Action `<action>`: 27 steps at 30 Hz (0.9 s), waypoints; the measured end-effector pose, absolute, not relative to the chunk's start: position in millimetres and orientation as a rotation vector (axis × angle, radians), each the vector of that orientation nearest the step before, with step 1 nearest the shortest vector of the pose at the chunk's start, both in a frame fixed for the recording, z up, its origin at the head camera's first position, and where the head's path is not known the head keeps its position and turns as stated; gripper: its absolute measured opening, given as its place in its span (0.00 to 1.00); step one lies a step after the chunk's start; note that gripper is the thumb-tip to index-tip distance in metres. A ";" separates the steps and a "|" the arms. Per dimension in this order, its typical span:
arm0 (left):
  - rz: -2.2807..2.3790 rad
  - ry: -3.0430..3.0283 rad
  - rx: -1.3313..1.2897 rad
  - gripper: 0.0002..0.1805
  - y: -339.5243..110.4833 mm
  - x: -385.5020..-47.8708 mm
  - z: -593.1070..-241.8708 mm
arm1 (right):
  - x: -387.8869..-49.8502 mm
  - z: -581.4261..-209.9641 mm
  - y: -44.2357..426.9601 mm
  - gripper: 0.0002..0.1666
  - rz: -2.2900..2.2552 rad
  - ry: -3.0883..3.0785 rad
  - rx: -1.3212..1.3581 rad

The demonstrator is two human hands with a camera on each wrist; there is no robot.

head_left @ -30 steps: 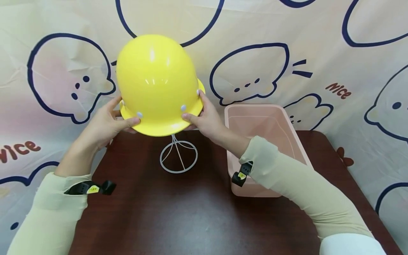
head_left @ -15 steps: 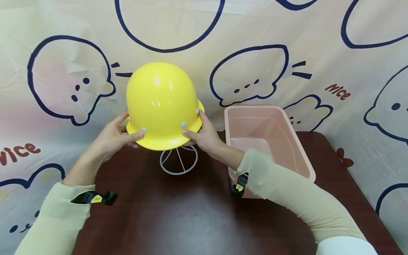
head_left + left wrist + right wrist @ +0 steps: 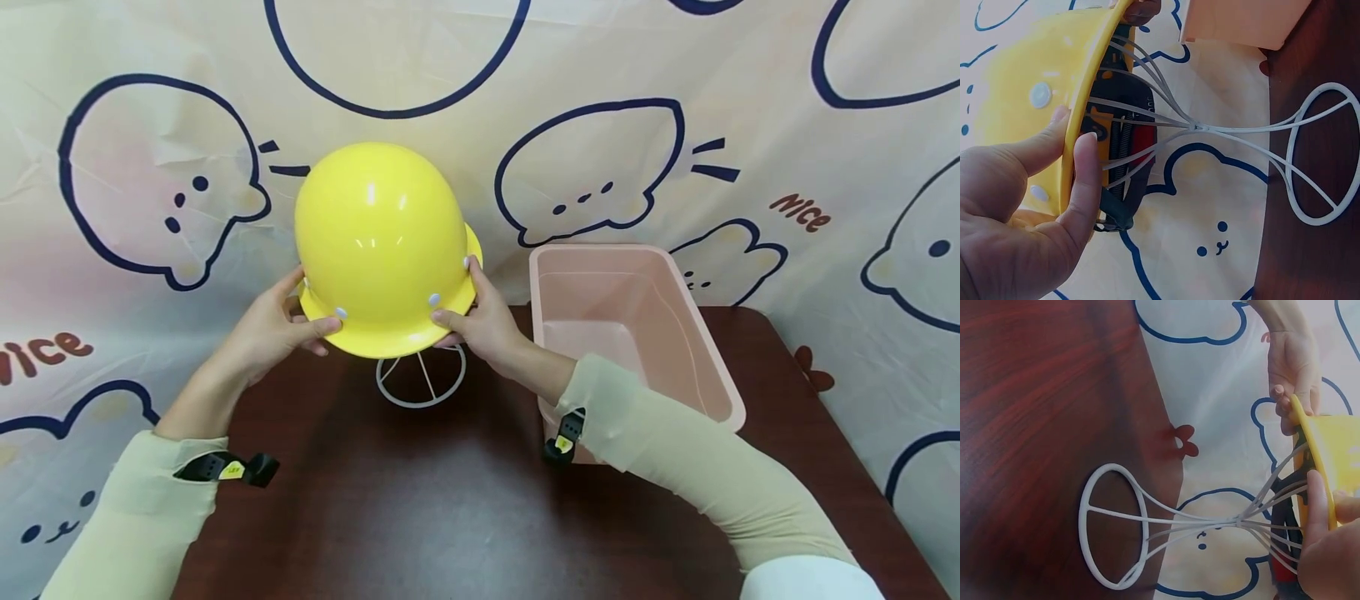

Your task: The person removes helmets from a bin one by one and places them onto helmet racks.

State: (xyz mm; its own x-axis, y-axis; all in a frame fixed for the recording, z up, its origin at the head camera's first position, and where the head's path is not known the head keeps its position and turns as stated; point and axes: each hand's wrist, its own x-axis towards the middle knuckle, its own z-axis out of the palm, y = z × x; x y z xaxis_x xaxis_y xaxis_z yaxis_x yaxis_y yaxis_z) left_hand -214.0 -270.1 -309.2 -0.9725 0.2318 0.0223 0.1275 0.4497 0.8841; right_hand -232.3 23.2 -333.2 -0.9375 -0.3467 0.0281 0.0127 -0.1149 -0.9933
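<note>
A yellow hard hat (image 3: 382, 242) sits over the top of a white wire stand (image 3: 420, 406), whose round base rests on the table. My left hand (image 3: 273, 329) pinches the brim at the left, thumb on top and fingers beneath. On the right side, my right hand (image 3: 487, 321) grips the brim in the same way. In the left wrist view the stand's upper wires (image 3: 1147, 115) reach up inside the hat, next to its dark inner harness (image 3: 1129, 94). The wires' upper ends are hidden by the shell.
A pink plastic bin (image 3: 600, 287) stands to the right on the dark wooden table (image 3: 420, 517), partly under my right forearm. A cartoon-printed cloth (image 3: 585, 50) hangs right behind the table.
Both hands have lowered the hard hat onto the wire stand and slightly to the right. Over the last half second it has barely moved.
</note>
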 end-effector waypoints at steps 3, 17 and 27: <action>1.564 2.601 0.320 0.49 -270.1 -215.0 -310.5 | -232.1 -335.7 22.8 0.59 -2.167 1.888 -0.377; 1.528 2.649 0.325 0.51 -272.9 -213.2 -309.2 | -233.5 -335.1 24.0 0.60 -2.136 1.851 -0.343; 1.475 2.644 0.374 0.50 -274.2 -210.9 -306.3 | -232.4 -325.5 32.7 0.60 -2.051 1.880 -0.342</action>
State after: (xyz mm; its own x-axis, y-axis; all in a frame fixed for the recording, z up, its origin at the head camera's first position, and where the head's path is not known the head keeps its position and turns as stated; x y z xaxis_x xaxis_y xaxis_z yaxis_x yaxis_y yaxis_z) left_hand -210.9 -274.2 -306.3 -0.9659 0.2559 0.0398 0.1683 0.5035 0.8474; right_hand -232.4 32.7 -325.5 -0.9144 -0.4019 -0.0490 0.0838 -0.0695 -0.9941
